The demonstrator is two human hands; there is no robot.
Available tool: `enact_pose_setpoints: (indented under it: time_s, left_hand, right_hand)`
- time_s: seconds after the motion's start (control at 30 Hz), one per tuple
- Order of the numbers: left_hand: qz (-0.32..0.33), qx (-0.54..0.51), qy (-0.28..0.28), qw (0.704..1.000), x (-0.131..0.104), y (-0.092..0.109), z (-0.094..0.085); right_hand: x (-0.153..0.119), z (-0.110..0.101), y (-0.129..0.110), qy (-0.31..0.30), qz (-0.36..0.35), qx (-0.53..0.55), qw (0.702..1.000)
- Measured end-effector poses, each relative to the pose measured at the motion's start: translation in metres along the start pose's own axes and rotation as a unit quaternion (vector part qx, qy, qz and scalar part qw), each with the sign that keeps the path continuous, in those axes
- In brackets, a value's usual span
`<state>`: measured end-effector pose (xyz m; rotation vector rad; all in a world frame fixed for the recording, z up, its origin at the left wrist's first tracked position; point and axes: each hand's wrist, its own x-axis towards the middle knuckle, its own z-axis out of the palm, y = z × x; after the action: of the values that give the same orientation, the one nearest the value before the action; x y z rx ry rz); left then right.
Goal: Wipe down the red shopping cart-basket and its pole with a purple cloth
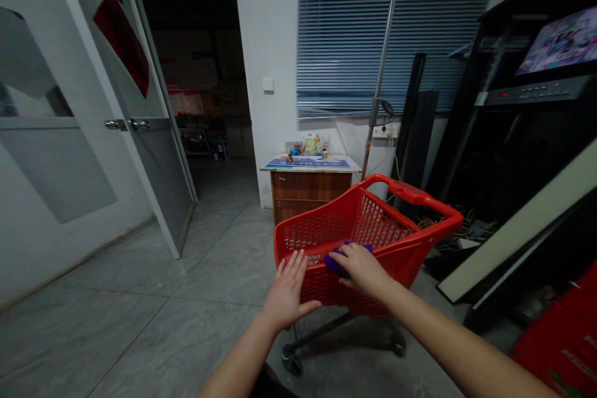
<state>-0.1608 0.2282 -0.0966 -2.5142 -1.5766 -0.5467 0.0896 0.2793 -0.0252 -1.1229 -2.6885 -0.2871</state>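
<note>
A red plastic shopping cart stands before me on dark wheels, its handle toward the right. My right hand presses a purple cloth over the top rim of the cart's near side, with the fingers curled over it. Beside it to the left, my left hand lies against the near side close to the front corner. Its fingers are stretched out and the thumb points away to the right. Nothing shows in that hand. Part of the cloth is hidden under my right hand.
Behind the cart stands a brown wooden cabinet with small items on top. A metal pole rises beside it. White boards lean at the right, near loose cables and a dark rack. An open door stands at the left.
</note>
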Motion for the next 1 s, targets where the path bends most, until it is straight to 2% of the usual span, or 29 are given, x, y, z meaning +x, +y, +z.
enact_pose_setpoints:
  time_s: [0.1,0.2,0.3,0.4,0.5,0.63,0.87,1.0]
  left_hand:
    - [-0.025,0.013,-0.011,1.0,-0.014,-0.013,-0.013]
    - [-0.042,0.016,-0.016,0.999,-0.019,-0.008,-0.022]
    - [-0.033,-0.002,-0.006,0.999,-0.02,0.006,-0.021]
    - [-0.046,-0.013,0.016,0.999,-0.024,0.007,-0.017]
    - [-0.051,-0.014,0.026,0.998,-0.032,-0.006,-0.018]
    - [-0.065,-0.001,0.009,0.998,-0.036,-0.017,-0.025]
    - [-0.052,0.009,-0.014,0.998,-0.02,-0.006,-0.026]
    - [-0.057,0.027,-0.008,0.998,-0.011,-0.002,-0.023]
  right_hand:
    - [0.003,0.001,-0.029,0.011,0.001,0.005,1.0]
    - [0.01,0.001,-0.059,0.013,0.003,0.009,1.0]
    - [0.015,-0.003,-0.081,0.014,0.002,-0.003,1.0]
    - [0.012,-0.012,-0.088,0.006,0.012,-0.025,1.0]
    - [-0.001,-0.022,-0.081,0.006,0.026,-0.04,0.999]
    - [-0.031,-0.034,-0.058,0.019,0.029,-0.075,0.997]
    - [-0.109,-0.068,0.002,0.078,0.068,-0.113,0.988]
    - [-0.131,-0.082,0.017,0.077,0.058,-0.103,0.99]
